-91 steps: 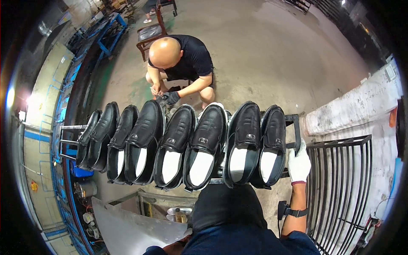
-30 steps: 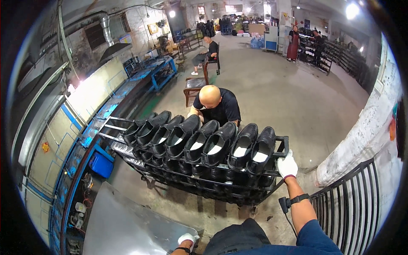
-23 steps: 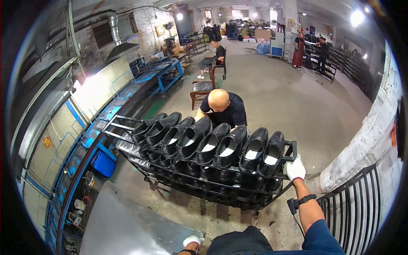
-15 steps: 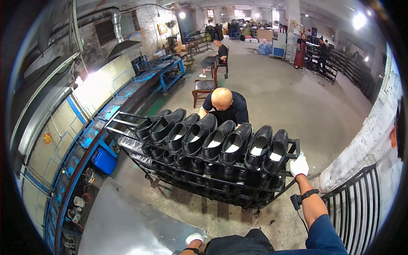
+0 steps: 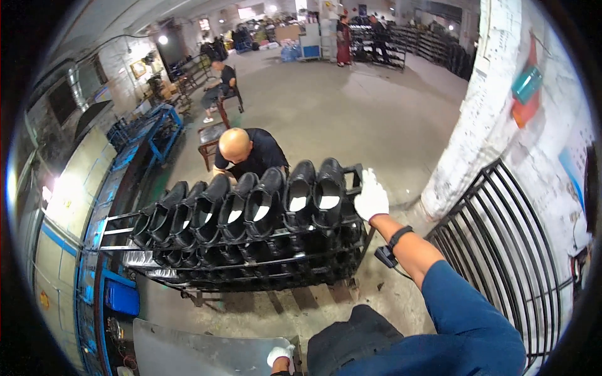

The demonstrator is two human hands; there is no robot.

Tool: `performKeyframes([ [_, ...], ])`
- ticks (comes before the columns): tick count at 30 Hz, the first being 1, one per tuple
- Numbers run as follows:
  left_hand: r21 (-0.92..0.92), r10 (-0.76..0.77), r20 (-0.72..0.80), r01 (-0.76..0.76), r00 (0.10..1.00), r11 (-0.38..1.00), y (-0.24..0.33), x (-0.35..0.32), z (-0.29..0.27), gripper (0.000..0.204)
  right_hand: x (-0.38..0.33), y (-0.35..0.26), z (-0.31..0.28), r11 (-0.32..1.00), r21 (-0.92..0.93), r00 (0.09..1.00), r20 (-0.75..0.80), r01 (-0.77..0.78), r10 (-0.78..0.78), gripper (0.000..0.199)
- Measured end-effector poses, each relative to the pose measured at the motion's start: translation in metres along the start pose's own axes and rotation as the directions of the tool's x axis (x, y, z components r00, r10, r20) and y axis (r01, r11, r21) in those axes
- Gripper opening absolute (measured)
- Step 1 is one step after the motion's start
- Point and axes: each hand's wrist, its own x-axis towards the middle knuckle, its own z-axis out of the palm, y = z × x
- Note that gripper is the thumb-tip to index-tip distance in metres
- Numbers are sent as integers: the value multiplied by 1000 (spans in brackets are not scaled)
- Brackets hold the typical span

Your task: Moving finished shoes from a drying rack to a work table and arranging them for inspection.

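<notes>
A black metal rack (image 5: 251, 258) holds a slanted top row of black slip-on shoes (image 5: 265, 199) with pale insoles, and more black shoes fill its lower tiers. My right hand (image 5: 372, 195), in a white glove, lies against the rack's right end with its fingers stretched upward. My left hand (image 5: 279, 355), also white-gloved, is at the right edge of a grey metal sheet (image 5: 207, 348) near the bottom. It looks compact and rounded, and its separate fingers cannot be made out. Behind the rack a person (image 5: 251, 150) in dark clothes bends over, hands largely hidden.
Black railings (image 5: 501, 232) and a white wall column (image 5: 464, 119) stand to my right. A long blue-framed workbench (image 5: 119, 182) runs along the left, with a blue bin (image 5: 122, 296) beneath. A wooden chair (image 5: 210, 135) and a seated person (image 5: 221, 84) are farther back.
My view has swung right, so the rack appears farther left and the railings show more fully. My right hand stays at the rack's end, its fingers now pointing more upward.
</notes>
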Motion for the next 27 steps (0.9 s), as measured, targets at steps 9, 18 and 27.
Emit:
performKeyframes([
  [9,-54,-19,-79,15,997,998,0,-27,-12,71,4,4,3,1000,0,968,250,6,-6,71],
  [18,-78,1,-78,-8,997,997,6,-42,-22,69,7,6,7,999,-38,965,262,34,-23,73],
  [27,-48,-44,-47,42,998,998,6,-38,-24,68,6,-2,4,998,-12,965,259,55,-50,76],
])
